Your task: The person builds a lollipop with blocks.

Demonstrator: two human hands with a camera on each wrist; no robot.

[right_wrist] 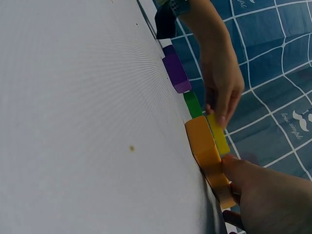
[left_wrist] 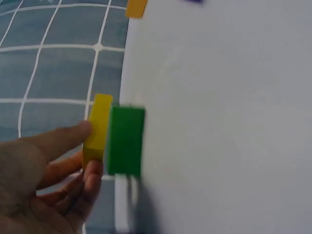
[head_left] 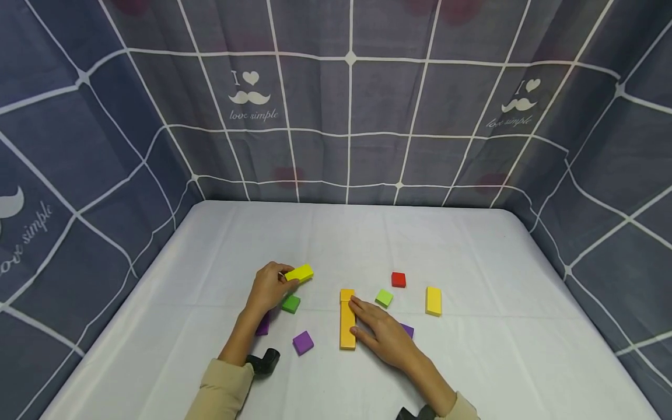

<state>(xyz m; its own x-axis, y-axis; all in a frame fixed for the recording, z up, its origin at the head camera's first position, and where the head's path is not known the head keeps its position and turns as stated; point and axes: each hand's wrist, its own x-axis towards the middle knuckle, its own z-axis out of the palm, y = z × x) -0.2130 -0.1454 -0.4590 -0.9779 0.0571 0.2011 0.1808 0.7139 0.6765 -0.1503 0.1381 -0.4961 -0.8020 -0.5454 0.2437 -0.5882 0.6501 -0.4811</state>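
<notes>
My left hand (head_left: 270, 287) pinches a yellow block (head_left: 299, 273) between thumb and fingers, over the left part of the table. Just in front of it lies a green block (head_left: 291, 304), which overlaps the yellow one in the left wrist view. My right hand (head_left: 385, 334) rests by a long orange block (head_left: 347, 326), fingertips and thumb at its right side. A short orange piece (head_left: 347, 294) sits end to end with the long one. In the right wrist view the thumb (right_wrist: 239, 170) touches the orange block's side.
Left of centre lie a purple block (head_left: 303, 343) and another purple block (head_left: 262, 325), partly behind the left wrist. On the right are a light green block (head_left: 384, 298), a red block (head_left: 398, 280), a yellow block (head_left: 433, 301) and a half-hidden purple block (head_left: 407, 331). Curtains (head_left: 315, 157) surround the white table.
</notes>
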